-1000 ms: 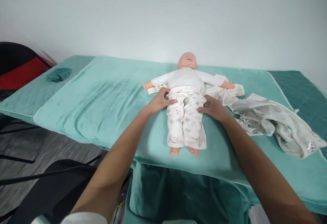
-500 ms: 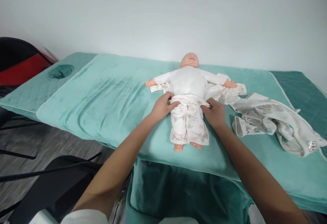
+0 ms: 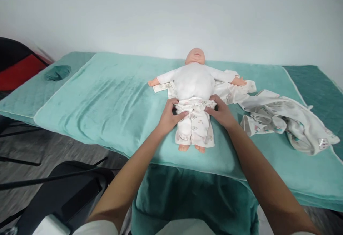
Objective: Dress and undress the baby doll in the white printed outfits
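Note:
A baby doll (image 3: 195,81) in a white long-sleeved top lies on its back, arms spread and feet towards me. White printed trousers (image 3: 193,124) cover its legs, with the waist bunched in folds at the hips. My left hand (image 3: 171,115) is closed on the bunched waist at one side, thumb in front. My right hand (image 3: 221,111) pinches the waist at the other side. Only the doll's feet show below the trouser legs. A printed garment (image 3: 233,91) lies spread beneath the doll's torso and arms, partly hidden by them.
The doll lies on a bed with a green cover (image 3: 118,99). A crumpled white garment (image 3: 292,120) lies to its right. A face hole (image 3: 57,73) is at the bed's left end. A black chair (image 3: 61,188) stands at lower left; a white wall (image 3: 160,13) rises behind.
The trouser waist has become more bunched, and both hands have gathered its sides inward. The view has shifted slightly.

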A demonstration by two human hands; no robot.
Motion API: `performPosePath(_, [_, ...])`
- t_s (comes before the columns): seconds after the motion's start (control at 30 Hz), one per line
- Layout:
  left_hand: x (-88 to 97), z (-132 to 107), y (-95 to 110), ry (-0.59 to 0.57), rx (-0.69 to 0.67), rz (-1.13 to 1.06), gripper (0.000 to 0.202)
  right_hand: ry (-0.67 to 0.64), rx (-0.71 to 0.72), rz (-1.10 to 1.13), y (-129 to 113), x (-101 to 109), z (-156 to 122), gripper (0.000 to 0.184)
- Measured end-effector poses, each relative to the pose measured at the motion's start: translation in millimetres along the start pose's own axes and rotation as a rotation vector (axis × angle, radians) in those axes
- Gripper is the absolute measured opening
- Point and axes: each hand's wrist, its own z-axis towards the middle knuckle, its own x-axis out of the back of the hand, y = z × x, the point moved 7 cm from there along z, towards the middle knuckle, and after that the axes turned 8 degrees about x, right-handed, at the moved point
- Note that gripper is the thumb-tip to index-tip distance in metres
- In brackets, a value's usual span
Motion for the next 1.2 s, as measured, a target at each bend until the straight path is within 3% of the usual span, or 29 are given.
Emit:
performPosePath(0.27, [-5.7, 37, 0, 0.065, 0.006, -0.079, 0.042, 0.087, -0.088, 0.146, 22, 3, 10, 0.053])
performPosePath(0.47, [-6.0, 58, 0, 0.161, -0.040, 0.061, 0.028, 0.189, -0.080, -0.117, 26, 13, 25, 0.044])
performPosePath(0.6, [-3.9, 43, 10, 0.197, -0.110, 0.156, 0.017, 0.215, 0.033, -0.232, 13, 14, 26, 0.029])
performPosePath(0.8, [-9.7, -21, 17, 0.134, -0.119, 0.221, 0.015, 0.197, 0.088, -0.284, 3, 12, 20, 0.013])
performPosePath(0.9, [-11.4, -41, 14, 0.125, -0.075, 0.227, 0.014, 0.190, 0.113, -0.306, -1, 11, 14, 0.011])
performPosePath(1.07, [-11.1, -40, 10, 0.130, -0.068, 0.218, 0.015, 0.163, 0.087, -0.432, -10, 9, -5, 0.015])
performPosePath(1.2, [-10.3, -35, 7, 0.141, -0.081, 0.209, 0.013, 0.101, 0.055, -0.406, -20, -1, -30, 0.021])
